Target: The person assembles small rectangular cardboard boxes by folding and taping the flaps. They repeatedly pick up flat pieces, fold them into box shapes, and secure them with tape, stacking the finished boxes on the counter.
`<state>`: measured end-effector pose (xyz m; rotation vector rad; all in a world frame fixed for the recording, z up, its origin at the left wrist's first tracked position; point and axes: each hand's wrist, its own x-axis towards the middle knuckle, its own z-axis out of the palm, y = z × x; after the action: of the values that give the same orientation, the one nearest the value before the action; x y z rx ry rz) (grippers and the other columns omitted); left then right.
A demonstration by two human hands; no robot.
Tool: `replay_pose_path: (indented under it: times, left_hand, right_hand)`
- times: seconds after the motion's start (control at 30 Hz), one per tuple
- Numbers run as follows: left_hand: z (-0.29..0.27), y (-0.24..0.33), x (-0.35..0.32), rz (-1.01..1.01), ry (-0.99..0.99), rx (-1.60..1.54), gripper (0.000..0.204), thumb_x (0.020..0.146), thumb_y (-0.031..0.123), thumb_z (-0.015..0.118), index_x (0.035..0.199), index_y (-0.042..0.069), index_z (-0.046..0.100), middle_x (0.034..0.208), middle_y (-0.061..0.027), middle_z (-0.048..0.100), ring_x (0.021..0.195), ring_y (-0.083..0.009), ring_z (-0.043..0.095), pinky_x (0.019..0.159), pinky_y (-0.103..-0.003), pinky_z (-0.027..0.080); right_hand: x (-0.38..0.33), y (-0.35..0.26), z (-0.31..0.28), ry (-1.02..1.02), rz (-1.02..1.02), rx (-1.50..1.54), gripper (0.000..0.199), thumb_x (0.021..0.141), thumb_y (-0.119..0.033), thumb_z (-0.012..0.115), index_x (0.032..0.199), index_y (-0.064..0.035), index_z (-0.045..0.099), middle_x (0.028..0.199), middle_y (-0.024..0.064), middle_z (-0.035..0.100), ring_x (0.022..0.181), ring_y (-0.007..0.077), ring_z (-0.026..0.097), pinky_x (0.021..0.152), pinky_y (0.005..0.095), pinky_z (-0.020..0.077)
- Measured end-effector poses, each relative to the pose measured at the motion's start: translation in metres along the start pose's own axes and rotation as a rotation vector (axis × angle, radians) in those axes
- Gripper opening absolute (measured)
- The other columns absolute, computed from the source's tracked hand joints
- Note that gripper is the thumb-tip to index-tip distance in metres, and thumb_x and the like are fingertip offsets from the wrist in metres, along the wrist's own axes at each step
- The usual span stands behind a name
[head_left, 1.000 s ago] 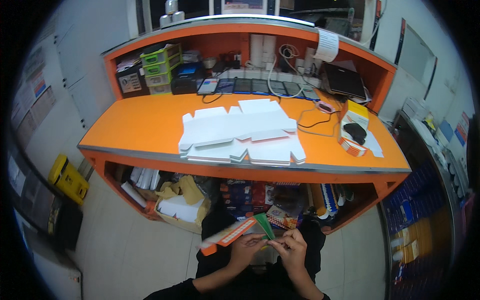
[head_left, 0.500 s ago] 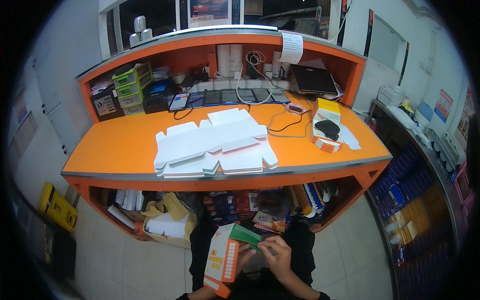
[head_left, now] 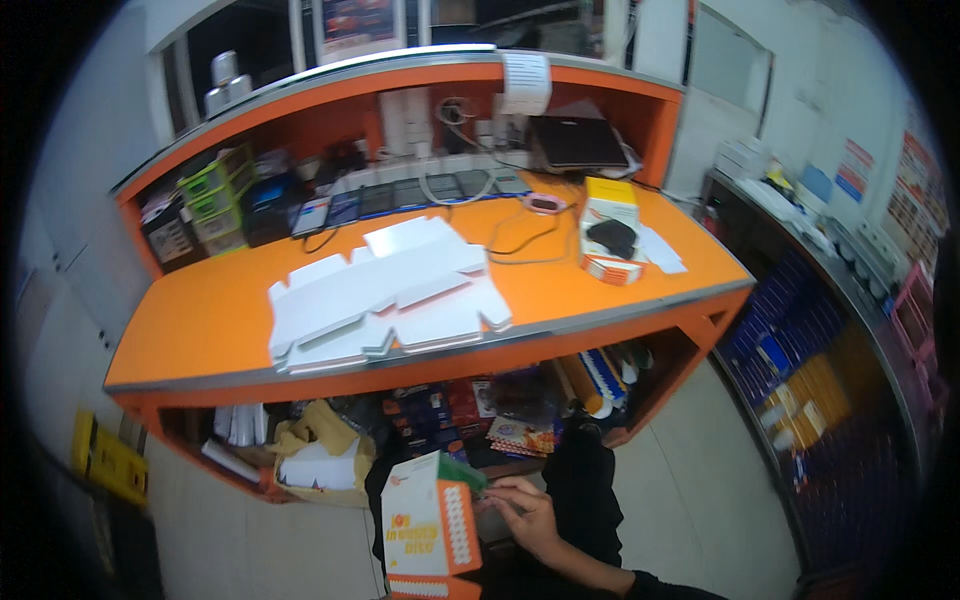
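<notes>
In front of my lap I hold a small white and orange cardboard carton [head_left: 412, 500] with yellow and orange print and a green inner flap [head_left: 461, 474]. My left hand [head_left: 484, 508] is almost wholly hidden behind the carton, which it supports from behind. At the carton's upper right edge, beside the green flap, the thumb and fingers of my right hand [head_left: 528, 514] are pinched together on the carton's edge. Ahead on the orange desk [head_left: 190, 318] lies a stack of flat, unfolded white cartons [head_left: 380, 290].
A yellow and white box [head_left: 611, 200] with a black item [head_left: 612, 238] on it stands at the desk's right. Several phones or tablets [head_left: 410, 194] line the back. Below are a brown bag [head_left: 322, 465] and colourful packets [head_left: 440, 405]. A metal counter [head_left: 800, 225] runs along the right.
The view has swung and tilted, so the desk sits further left and slanted. The carton has turned a little, hiding more of my left hand. My right hand stays at its edge.
</notes>
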<state>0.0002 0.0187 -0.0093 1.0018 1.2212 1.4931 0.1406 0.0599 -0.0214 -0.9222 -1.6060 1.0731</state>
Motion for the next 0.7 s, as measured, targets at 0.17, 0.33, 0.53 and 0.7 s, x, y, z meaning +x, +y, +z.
replay_pose_path:
  times: [0.17,0.33,0.53,0.7]
  left_hand:
    - [0.001,-0.015,0.004,0.03,0.018,-0.173,0.025,0.082,0.007,0.065,0.103,-0.005,0.06,0.109,-0.009,0.057,0.103,-0.0214,0.055,0.092,-0.031,0.041]
    - [-0.012,-0.048,0.006,0.243,-0.109,0.679,0.032,0.088,0.01,0.057,0.117,-0.002,0.053,0.121,-0.0147,0.05,0.109,-0.0253,0.051,0.094,-0.033,0.04]
    - [-0.009,-0.05,-0.005,0.173,-0.618,1.193,0.048,0.081,0.022,0.065,0.118,0.0,0.046,0.11,-0.0143,0.056,0.102,-0.0291,0.055,0.089,-0.04,0.044]
    - [-0.024,0.003,0.008,-0.064,-0.036,-0.618,0.033,0.087,0.021,0.061,0.105,-0.002,0.045,0.099,-0.012,0.057,0.086,-0.0164,0.059,0.08,-0.027,0.048]
  right_hand:
    - [-0.008,0.004,0.001,-0.264,-0.219,-0.27,0.058,0.079,0.003,0.05,0.134,-0.0151,0.045,0.124,0.0173,0.045,0.121,0.0346,0.041,0.099,0.045,0.0344]
    - [-0.005,-0.01,-0.009,-0.276,-0.315,-0.388,0.061,0.077,-0.011,0.059,0.135,-0.0086,0.039,0.134,0.0161,0.038,0.126,0.0361,0.035,0.102,0.0523,0.0279]
    - [0.018,-0.019,-0.014,-0.119,-0.481,-0.377,0.046,0.081,-0.012,0.058,0.126,-0.0067,0.049,0.124,0.0094,0.054,0.114,0.0266,0.053,0.096,0.038,0.0422]
    - [0.017,-0.01,-0.029,-0.115,-0.634,-0.629,0.044,0.083,-0.016,0.052,0.125,-0.0276,0.053,0.121,0.0031,0.058,0.105,0.0228,0.059,0.088,0.0363,0.0482]
